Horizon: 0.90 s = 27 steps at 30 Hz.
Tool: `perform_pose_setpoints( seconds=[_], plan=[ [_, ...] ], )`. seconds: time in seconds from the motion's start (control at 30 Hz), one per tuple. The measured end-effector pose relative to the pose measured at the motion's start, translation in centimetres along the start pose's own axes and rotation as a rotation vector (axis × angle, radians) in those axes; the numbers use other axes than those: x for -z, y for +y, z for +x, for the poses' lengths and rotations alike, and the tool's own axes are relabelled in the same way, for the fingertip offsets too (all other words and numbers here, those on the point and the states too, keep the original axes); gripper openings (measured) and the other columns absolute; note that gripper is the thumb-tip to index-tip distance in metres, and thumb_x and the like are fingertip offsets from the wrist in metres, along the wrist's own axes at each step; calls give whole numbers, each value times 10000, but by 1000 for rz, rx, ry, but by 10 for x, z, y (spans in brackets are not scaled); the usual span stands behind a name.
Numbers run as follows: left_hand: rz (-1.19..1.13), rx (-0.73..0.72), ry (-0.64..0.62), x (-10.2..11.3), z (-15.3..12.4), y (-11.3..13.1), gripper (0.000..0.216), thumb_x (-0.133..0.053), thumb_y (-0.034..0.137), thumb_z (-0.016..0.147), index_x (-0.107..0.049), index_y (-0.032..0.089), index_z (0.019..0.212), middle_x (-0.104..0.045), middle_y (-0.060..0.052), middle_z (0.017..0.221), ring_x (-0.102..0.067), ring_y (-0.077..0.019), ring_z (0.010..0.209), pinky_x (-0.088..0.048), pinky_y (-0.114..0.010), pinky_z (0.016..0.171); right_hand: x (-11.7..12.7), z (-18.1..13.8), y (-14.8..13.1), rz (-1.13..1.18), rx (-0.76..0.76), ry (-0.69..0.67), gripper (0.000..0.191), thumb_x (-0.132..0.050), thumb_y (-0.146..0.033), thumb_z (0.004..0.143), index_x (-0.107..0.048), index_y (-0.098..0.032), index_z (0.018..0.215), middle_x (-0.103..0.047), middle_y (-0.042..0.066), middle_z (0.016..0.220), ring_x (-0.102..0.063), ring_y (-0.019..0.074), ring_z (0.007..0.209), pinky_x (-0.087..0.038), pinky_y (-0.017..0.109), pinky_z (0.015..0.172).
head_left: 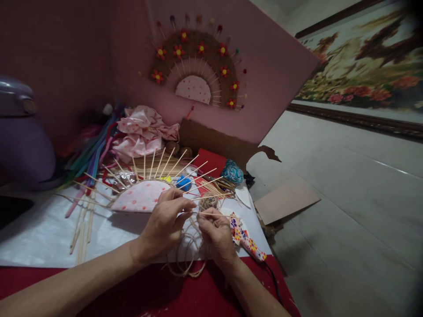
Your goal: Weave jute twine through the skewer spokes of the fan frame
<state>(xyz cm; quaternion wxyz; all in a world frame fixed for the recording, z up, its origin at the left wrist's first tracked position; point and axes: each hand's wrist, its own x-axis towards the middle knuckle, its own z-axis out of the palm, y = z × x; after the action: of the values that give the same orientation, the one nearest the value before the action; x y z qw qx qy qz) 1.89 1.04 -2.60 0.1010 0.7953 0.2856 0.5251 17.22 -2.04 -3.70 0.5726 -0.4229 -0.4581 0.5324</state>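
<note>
A half-circle panel point(140, 197), covered in white cloth with pinkish-red dots, has thin wooden sticks point(168, 161) fanning out from its curved edge. My left hand point(170, 215) lies over the panel's right end, thumb and fingers pinched at the base of the lowest stick. Close beside it, my right hand point(216, 231) is closed, its thumb and index finger pinching jute twine near that stick. Loose loops of the twine point(185, 259) hang below and between both hands. Behind the right hand sits a ball of twine point(209, 201). The fingertips partly hide the point where twine and stick meet.
A flower-patterned glue gun point(253, 247) with a black cord lies right of my right hand. Behind are blue yarn point(232, 171), crumpled dotted cloth point(142, 132) and pipe cleaners point(95, 149). A finished flowered fan point(198, 48) hangs on a pink board. A purple appliance point(24, 141) stands left.
</note>
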Motion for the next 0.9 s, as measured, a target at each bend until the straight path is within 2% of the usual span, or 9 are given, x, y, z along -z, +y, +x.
perform_pose_setpoints(
  seconds=[0.37, 0.63, 0.8, 0.9],
  plan=[
    [-38, 8, -4, 2, 0, 6, 119, -514, 49, 804, -576, 137, 853, -500, -43, 769, -445, -192, 798, -394, -331, 683, 1, -3, 1, -25, 5, 29, 183, -718, -305, 676, -676, -144, 752, -361, -95, 413, -223, 22, 355, -149, 176, 347],
    [-45, 22, -19, 3, -1, 8, 102, -525, 71, 810, -598, 136, 841, -499, -42, 757, -451, -192, 790, -392, -329, 681, 3, -2, -3, -143, 54, 69, 183, -724, -293, 650, -739, -159, 774, -493, -40, 481, -282, 45, 398, -192, 197, 366],
    [-44, 14, -18, 3, 0, 7, 101, -517, 74, 817, -595, 137, 831, -498, -38, 738, -450, -191, 776, -390, -333, 674, 7, -1, -1, -243, 105, 47, 184, -706, -310, 689, -720, -164, 801, -568, -11, 592, -384, 72, 472, -274, 201, 414],
    [-39, -7, 2, 3, 1, 7, 109, -512, 58, 813, -583, 138, 833, -501, -34, 727, -448, -189, 769, -392, -335, 674, 8, -1, -2, -206, 98, -18, 193, -682, -330, 726, -642, -165, 817, -516, -46, 549, -350, 53, 437, -261, 182, 404]
  ],
)
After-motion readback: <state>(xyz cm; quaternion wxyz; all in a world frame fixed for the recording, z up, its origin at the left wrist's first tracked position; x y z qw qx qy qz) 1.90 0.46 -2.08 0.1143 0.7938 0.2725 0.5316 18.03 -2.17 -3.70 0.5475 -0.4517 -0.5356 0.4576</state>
